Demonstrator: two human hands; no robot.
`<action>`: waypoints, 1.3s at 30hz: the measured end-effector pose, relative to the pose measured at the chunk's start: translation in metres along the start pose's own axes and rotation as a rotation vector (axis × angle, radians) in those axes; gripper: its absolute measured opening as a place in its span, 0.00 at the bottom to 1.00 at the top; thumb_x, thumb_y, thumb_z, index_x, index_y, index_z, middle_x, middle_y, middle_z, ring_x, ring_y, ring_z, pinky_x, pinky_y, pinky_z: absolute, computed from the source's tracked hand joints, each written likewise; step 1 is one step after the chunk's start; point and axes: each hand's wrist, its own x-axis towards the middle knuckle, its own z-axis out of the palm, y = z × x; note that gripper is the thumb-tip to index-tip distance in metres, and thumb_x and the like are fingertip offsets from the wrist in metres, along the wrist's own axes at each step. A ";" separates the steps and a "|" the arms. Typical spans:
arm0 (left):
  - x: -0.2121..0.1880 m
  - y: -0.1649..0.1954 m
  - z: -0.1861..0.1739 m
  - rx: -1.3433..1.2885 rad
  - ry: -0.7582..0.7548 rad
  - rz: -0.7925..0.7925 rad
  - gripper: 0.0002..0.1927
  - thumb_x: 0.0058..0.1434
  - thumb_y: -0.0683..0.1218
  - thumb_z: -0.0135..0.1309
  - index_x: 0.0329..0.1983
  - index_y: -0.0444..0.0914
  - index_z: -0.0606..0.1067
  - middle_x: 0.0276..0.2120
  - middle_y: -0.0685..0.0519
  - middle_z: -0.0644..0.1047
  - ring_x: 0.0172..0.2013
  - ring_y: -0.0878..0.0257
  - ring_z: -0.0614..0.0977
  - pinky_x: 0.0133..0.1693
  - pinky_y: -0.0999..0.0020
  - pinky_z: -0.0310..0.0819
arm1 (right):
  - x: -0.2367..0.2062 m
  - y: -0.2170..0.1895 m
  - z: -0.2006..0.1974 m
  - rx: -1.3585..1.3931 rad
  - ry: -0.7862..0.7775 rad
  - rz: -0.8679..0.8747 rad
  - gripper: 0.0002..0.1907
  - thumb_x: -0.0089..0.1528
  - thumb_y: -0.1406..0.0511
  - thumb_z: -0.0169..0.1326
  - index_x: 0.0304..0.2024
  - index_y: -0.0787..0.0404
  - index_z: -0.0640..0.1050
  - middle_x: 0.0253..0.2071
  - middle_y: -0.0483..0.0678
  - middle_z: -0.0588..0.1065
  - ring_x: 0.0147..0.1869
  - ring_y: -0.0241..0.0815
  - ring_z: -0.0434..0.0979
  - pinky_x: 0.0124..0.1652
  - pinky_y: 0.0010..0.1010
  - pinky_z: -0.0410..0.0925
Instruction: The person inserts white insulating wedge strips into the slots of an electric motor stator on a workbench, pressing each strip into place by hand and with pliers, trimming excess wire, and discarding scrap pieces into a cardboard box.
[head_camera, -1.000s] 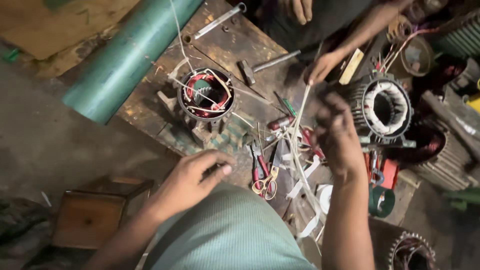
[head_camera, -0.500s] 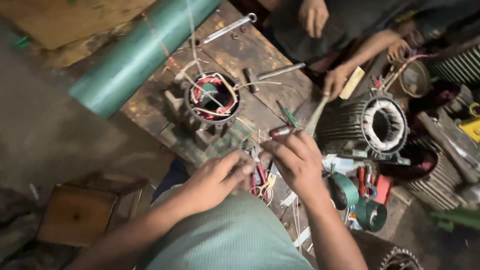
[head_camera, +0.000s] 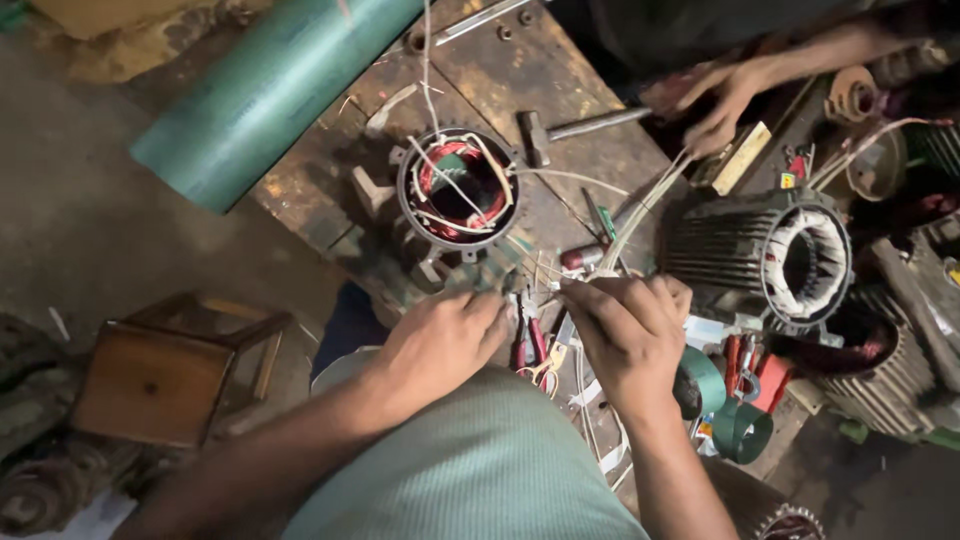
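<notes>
There is one view only, from a camera worn on the person's head, looking almost straight down and slightly forward over the person's own chest and forearms. It sits close above the work: the left hand (head_camera: 440, 345) and right hand (head_camera: 630, 330) fill the near middle of the frame. The wooden counter (head_camera: 520, 75) runs away from the person towards the far edge, turned at a slant across the picture. The floor (head_camera: 90, 240) and a small wooden stool (head_camera: 160, 375) take up the left side. At the far right, another person's hand (head_camera: 725, 100) comes in from the upper edge. With no second camera, nothing is shared between views.
</notes>
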 end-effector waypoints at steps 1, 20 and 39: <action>0.004 -0.005 0.002 0.042 -0.018 -0.030 0.12 0.65 0.48 0.54 0.40 0.33 0.78 0.26 0.41 0.79 0.27 0.46 0.83 0.29 0.54 0.78 | 0.002 -0.001 0.003 0.019 0.010 0.020 0.13 0.54 0.68 0.70 0.41 0.54 0.84 0.36 0.43 0.76 0.40 0.43 0.73 0.43 0.35 0.62; 0.036 -0.060 0.096 -1.463 -0.262 -0.781 0.24 0.70 0.53 0.46 0.68 0.45 0.66 0.49 0.55 0.78 0.43 0.70 0.80 0.40 0.72 0.74 | 0.055 0.045 0.066 0.058 -0.010 0.078 0.13 0.60 0.75 0.64 0.46 0.59 0.83 0.39 0.49 0.71 0.44 0.45 0.73 0.43 0.34 0.67; 0.026 -0.060 0.100 -2.068 -0.141 -0.763 0.12 0.76 0.54 0.42 0.52 0.42 0.66 0.48 0.41 0.81 0.40 0.55 0.85 0.36 0.67 0.79 | 0.106 0.036 0.066 -0.043 -0.418 -0.300 0.27 0.45 0.71 0.61 0.49 0.51 0.83 0.45 0.44 0.72 0.50 0.49 0.68 0.49 0.41 0.63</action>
